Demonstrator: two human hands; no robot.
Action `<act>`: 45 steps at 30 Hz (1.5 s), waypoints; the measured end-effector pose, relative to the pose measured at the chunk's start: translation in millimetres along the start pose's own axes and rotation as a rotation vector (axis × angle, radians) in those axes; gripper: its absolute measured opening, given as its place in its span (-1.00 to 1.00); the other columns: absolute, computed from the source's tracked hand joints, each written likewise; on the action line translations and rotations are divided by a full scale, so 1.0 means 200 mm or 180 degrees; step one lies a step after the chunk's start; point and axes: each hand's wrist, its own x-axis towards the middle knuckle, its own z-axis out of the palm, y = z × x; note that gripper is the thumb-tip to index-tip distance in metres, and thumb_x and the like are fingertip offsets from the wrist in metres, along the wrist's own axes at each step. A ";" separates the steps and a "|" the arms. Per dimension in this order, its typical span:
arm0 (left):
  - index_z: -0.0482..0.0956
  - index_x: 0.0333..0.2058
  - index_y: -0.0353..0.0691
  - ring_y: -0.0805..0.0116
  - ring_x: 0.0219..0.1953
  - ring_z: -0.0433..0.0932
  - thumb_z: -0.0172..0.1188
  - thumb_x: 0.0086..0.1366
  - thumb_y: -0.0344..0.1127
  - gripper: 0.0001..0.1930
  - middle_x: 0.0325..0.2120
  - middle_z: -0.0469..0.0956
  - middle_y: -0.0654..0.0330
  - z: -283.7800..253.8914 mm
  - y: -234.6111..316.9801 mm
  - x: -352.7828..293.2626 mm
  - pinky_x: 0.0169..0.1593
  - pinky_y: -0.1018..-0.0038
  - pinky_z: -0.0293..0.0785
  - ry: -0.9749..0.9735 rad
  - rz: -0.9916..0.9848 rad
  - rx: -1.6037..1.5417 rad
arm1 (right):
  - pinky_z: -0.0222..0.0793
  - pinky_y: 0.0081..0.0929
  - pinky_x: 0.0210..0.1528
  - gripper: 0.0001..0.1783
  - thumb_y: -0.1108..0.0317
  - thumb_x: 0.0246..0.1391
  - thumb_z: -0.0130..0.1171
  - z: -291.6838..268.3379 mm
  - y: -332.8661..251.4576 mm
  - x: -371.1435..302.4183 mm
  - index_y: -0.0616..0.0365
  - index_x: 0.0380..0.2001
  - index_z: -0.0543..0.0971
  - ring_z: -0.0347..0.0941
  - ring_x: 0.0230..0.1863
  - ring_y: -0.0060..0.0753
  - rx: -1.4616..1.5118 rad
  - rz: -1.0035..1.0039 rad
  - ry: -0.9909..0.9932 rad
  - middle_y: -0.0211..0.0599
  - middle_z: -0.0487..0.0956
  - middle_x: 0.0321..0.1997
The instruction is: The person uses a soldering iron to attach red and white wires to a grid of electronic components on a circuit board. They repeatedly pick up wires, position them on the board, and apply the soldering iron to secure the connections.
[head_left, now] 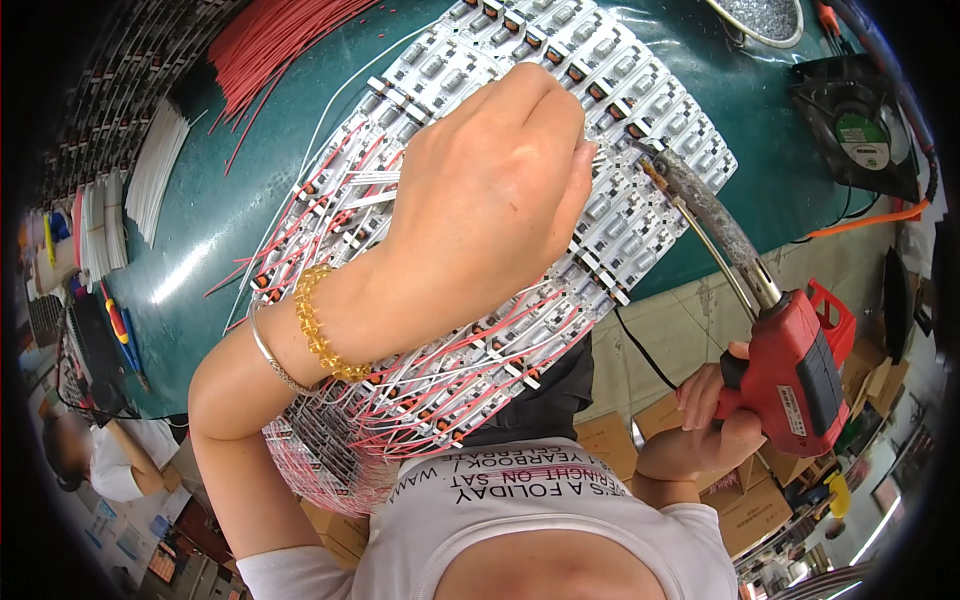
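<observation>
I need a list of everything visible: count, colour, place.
soldering gun: one, red-black, right side
circuit boards: many, white, centre
wires: many, red and white, centre, upper left
table: one, green, beneath boards
fan: one, black, upper right
bowl: one, white-rimmed, top right
hand tool: one, multicoloured, left
boxes: several, brown, lower right
co-worker: one, white-shirted, lower left
other clutter: uncountable, mixed, edges
bracelets: two, yellow, silver, left wrist
left hand: one, bare, over boards
right hand: one, bare, around gun

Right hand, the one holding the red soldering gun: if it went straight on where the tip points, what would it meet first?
Led by the red soldering gun, the right hand would probably meet the white circuit boards first; the left hand is close by, and depth is unclear.
</observation>
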 end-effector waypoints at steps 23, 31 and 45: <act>0.47 -0.50 -0.34 0.34 -0.30 0.44 0.19 0.05 -0.51 -0.93 -0.28 0.46 0.12 -0.14 0.00 0.01 -0.26 0.50 0.36 -0.0713 -0.0529 -0.0861 | 0.15 -0.64 -0.72 -0.11 -0.19 -0.03 0.09 -0.04 0.02 0.01 0.48 0.02 0.21 0.16 -0.84 -0.60 0.0271 -0.0027 -0.0178 -0.48 0.27 -0.83; 0.48 -0.54 -0.22 0.20 -0.21 0.39 0.24 -0.03 -0.47 -0.90 -0.35 0.51 0.19 -0.08 0.09 -0.03 -0.12 0.35 0.21 -0.0038 0.0222 0.0246 | 0.16 -0.63 -0.71 -0.09 -0.24 -0.02 0.05 -0.08 0.04 -0.02 0.48 0.03 0.19 0.16 -0.84 -0.61 0.0353 -0.0123 -0.0132 -0.50 0.26 -0.83; 0.43 -0.57 -0.22 0.24 -0.26 0.36 0.21 0.00 -0.44 -0.89 -0.41 0.50 0.23 -0.01 0.06 -0.03 -0.16 0.38 0.17 -0.0189 0.0032 0.0253 | 0.16 -0.64 -0.72 -0.20 -0.23 -0.06 0.09 -0.04 0.03 -0.03 0.40 -0.13 0.29 0.17 -0.84 -0.59 -0.0035 -0.0058 -0.0110 -0.48 0.29 -0.81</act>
